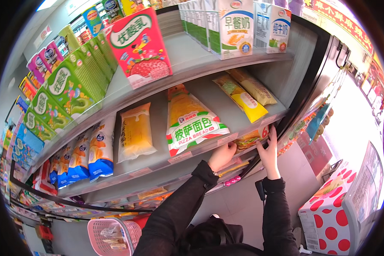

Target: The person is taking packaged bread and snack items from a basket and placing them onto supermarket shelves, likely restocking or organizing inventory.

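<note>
A package with a sandwich picture (248,140) shows just below the front edge of the bread shelf, its upper part hidden under that edge. My left hand (223,156) is at its left end, fingers curled in. At the other end is my right hand (268,152), thumb on the front and fingers reaching up along the right side. Above my hands, a triangular bag of pizza bread (193,123) lies on the shelf. Further right are a yellow-ended bread pack (243,99) and a beige-wrapped one (254,88).
Milk cartons (236,28) and a pink drink carton (139,48) stand on the upper shelf (192,48). Blue-and-white bread bags (101,148) line the left. A pink basket (107,220) holds packs by my left arm. A red-dotted chest (326,220) stands at right.
</note>
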Tool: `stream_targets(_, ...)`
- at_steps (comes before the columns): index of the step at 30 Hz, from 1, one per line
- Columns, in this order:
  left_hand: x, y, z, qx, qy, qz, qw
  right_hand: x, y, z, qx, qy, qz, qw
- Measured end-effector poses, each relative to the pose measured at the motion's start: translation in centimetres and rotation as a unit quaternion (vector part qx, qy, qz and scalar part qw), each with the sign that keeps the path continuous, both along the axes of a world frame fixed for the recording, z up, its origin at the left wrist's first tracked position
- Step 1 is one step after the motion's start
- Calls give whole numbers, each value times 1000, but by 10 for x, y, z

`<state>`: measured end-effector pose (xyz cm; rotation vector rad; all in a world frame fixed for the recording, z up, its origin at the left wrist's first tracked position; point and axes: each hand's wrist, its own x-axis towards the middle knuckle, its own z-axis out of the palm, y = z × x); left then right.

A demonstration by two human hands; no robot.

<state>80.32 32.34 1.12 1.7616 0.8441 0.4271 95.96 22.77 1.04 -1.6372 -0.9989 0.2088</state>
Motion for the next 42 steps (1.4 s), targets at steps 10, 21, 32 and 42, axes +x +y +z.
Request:
stream_targets(10,-50,-34,12,29,-153,-29,987,-20,-21,-21,-20,-29,24,999)
stream_targets(21,-248,-112,-18,87,-123,121,981,-161,-77,-36,-137,50,316,938)
stream_targets(32,-504,-207,-107,-187,-159,505,827,-326,-52,-13,-274,-23,531,801)
stream_targets(42,-673,-232,-196,-295,-45,607,737,-457,-56,-23,-348,-58,575,738)
